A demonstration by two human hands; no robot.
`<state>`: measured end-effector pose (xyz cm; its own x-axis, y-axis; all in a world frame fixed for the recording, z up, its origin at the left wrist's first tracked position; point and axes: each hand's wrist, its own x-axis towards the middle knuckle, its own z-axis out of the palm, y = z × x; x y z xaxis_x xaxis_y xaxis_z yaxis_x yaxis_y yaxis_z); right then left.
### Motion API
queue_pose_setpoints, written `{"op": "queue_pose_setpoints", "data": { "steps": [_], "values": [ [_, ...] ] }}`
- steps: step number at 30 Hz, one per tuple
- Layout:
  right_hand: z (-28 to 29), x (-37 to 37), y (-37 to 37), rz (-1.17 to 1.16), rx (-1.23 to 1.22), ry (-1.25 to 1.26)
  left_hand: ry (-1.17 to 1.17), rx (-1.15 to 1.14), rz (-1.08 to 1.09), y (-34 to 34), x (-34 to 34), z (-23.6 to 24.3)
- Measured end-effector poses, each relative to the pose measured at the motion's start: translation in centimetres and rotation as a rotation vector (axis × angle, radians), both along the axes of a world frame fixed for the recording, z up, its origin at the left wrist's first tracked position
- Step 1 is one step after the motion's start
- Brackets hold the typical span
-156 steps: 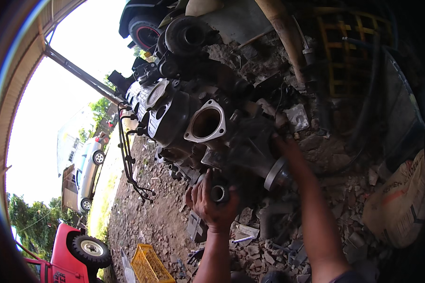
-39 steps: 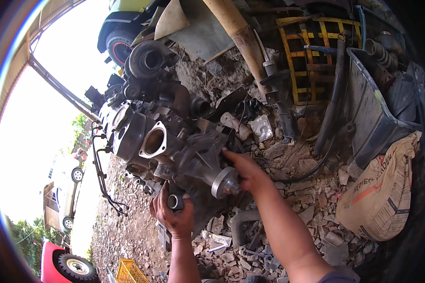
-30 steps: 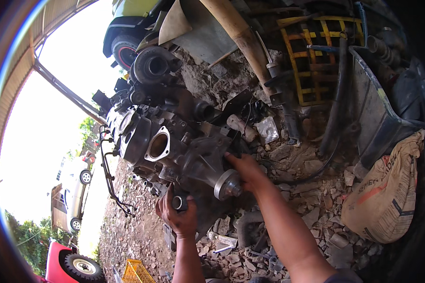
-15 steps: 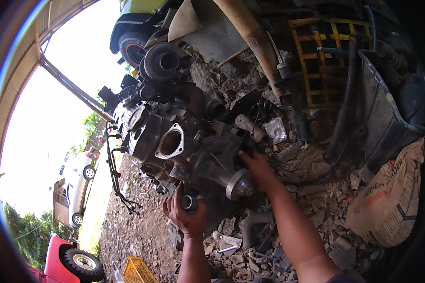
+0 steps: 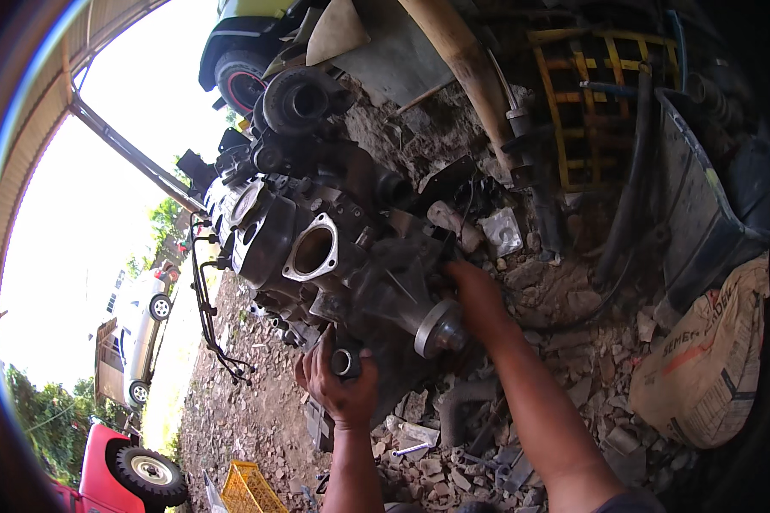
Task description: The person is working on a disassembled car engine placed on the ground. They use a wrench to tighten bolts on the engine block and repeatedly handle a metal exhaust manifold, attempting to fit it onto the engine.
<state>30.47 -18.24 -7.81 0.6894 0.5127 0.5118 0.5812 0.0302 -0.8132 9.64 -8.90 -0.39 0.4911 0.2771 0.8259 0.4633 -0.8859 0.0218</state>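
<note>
A dirty grey engine (image 5: 381, 295) lies in front of me, with a turbocharger (image 5: 275, 104) at its far end. A pale three-bolt flange (image 5: 294, 270) rings a dark opening on its upper side. At the near end sticks out a round, shiny metal pulley (image 5: 433, 327). My left hand (image 5: 338, 389) is closed around a short round pipe end (image 5: 344, 362) low on the near left of the engine. On the near right side, my right hand (image 5: 477, 297) grips the engine's edge; its fingertips are mostly hidden behind dark parts.
Rubble and a curved dark hose (image 5: 462, 409) lie beneath. A wrench (image 5: 411, 450) rests on the stones. To the right are a paper sack (image 5: 701, 368), a dark bin (image 5: 689, 205) and a yellow crate (image 5: 565, 128). Thin metal pipes (image 5: 207, 316) jut out left; a yellow basket (image 5: 250, 489) stands near.
The near end of the engine has shifted slightly right and its flange opening is tilted a little. My right hand has moved slightly right with it; my left hand stays on the pipe end.
</note>
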Motion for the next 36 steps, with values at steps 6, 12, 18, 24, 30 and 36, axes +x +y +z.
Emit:
{"op": "queue_pose_setpoints", "data": {
  "steps": [6, 12, 18, 24, 30, 36],
  "values": [
    [0.7, -0.2, 0.6, 0.37, 0.337, 1.001, -0.022, 0.003, 0.015, 0.2, 0.4, -0.1],
    [3.3, -1.0, -0.5, 0.595, 0.358, 1.346, -0.021, 0.01, 0.022, 0.1, 0.2, 0.0],
    [0.2, 0.5, 0.7, 0.165, -0.037, 0.167, -0.024, 0.04, 0.01, 0.2, 0.4, -0.1],
    [0.0, 0.0, 0.3, 0.107, 0.034, 0.231, -0.016, 0.022, 0.006, 0.1, 0.4, 0.0],
    [3.7, -1.1, -0.8, 0.413, 0.311, 1.175, -0.024, 0.046, 0.011, 0.4, 0.2, -0.2],
    [3.4, -0.3, -0.4, 0.54, 0.271, 1.383, -0.017, 0.032, 0.019, 0.0, 0.4, 0.0]
  ]
}}
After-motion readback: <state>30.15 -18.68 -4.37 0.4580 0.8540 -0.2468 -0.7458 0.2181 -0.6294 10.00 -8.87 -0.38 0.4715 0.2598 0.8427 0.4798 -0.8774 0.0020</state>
